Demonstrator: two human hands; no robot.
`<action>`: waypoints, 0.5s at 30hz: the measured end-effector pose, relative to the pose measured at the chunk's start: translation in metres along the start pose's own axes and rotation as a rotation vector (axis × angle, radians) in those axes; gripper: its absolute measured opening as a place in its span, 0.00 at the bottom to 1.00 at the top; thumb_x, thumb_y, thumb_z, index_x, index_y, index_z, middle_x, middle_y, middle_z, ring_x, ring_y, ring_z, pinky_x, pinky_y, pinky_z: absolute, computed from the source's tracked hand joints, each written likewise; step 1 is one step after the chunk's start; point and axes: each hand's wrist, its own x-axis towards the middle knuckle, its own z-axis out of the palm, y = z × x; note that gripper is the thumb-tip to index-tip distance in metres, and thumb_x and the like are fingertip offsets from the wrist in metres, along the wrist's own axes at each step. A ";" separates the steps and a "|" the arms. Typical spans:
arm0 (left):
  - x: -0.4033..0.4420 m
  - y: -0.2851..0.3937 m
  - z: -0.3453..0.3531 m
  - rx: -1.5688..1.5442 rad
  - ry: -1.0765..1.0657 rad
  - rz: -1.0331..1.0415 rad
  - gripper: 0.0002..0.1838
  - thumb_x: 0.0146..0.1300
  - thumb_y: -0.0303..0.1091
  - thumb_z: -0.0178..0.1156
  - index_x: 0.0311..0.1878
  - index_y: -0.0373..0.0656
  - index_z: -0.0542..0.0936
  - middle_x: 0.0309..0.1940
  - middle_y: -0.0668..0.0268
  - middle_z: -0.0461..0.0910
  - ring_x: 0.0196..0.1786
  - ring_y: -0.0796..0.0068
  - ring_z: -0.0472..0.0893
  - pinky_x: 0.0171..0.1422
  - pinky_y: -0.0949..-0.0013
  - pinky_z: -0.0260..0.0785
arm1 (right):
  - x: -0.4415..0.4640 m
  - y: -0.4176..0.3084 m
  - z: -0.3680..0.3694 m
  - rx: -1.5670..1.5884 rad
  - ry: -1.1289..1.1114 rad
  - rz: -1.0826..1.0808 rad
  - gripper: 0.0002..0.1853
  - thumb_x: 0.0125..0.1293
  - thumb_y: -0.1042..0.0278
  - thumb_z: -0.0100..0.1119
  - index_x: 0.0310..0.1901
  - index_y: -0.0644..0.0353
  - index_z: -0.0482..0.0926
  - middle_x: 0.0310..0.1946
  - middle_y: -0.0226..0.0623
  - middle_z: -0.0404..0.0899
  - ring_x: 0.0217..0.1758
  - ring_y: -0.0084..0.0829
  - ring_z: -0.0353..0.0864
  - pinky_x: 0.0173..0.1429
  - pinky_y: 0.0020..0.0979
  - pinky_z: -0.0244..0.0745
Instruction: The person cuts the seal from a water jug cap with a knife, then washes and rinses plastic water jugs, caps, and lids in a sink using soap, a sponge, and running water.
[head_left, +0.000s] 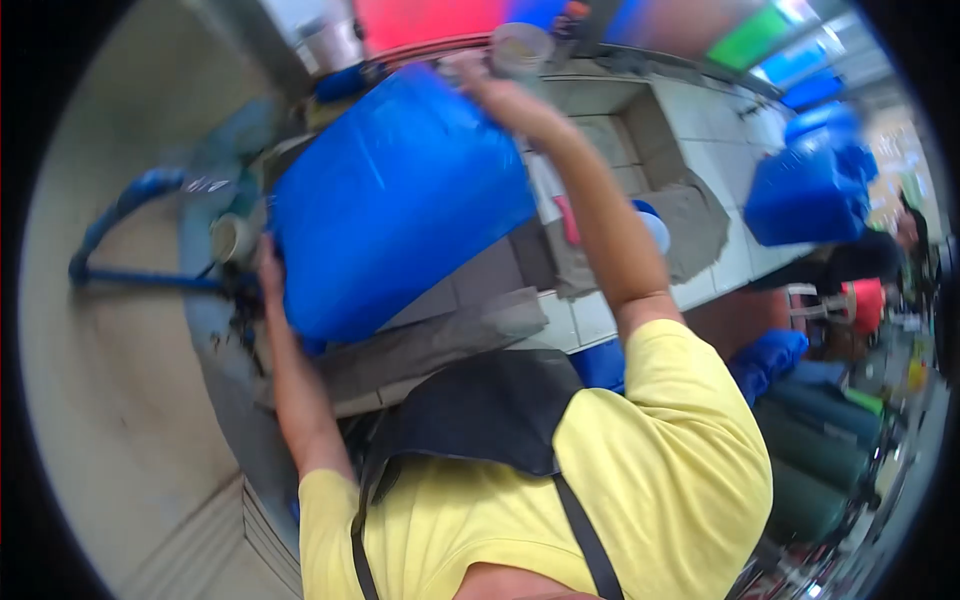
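A large blue plastic container (400,200) hangs tilted over a tiled sink basin (440,298), between my two hands. My left hand (270,268) is against its left side, with the fingers mostly hidden at the edge. At the container's upper right end is my right hand (490,92), blurred by motion, its fingers bent at the corner. A grey cloth (440,335) lies along the basin's near edge, below the container.
To the right is a second tiled basin (655,140) with grey cloth on its rim. Another blue container (808,195) stands on the tiled counter (715,165). A white tub (522,48) sits behind the basins. Blue pipe (150,278) runs at left. A partly visible person (865,258) is at far right.
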 end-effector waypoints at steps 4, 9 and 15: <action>-0.070 -0.035 0.027 -0.358 -0.230 -0.202 0.25 0.78 0.48 0.49 0.65 0.37 0.74 0.59 0.58 0.78 0.59 0.64 0.78 0.66 0.62 0.69 | -0.020 -0.128 -0.022 0.074 -0.129 -0.024 0.49 0.69 0.21 0.32 0.68 0.64 0.72 0.60 0.45 0.78 0.61 0.38 0.77 0.66 0.34 0.68; -0.093 -0.054 0.057 -0.543 -0.318 -0.180 0.24 0.77 0.47 0.50 0.64 0.37 0.75 0.57 0.58 0.79 0.57 0.65 0.79 0.63 0.63 0.70 | -0.032 -0.200 -0.001 -0.029 -0.110 -0.180 0.48 0.70 0.22 0.32 0.65 0.64 0.76 0.59 0.47 0.79 0.66 0.38 0.73 0.70 0.36 0.64; -0.096 -0.061 0.085 -0.649 -0.376 -0.154 0.23 0.76 0.46 0.51 0.62 0.37 0.76 0.54 0.58 0.80 0.55 0.66 0.80 0.60 0.63 0.72 | -0.034 -0.247 0.021 -0.022 -0.036 -0.170 0.49 0.69 0.21 0.35 0.61 0.68 0.79 0.56 0.54 0.79 0.65 0.41 0.75 0.69 0.37 0.66</action>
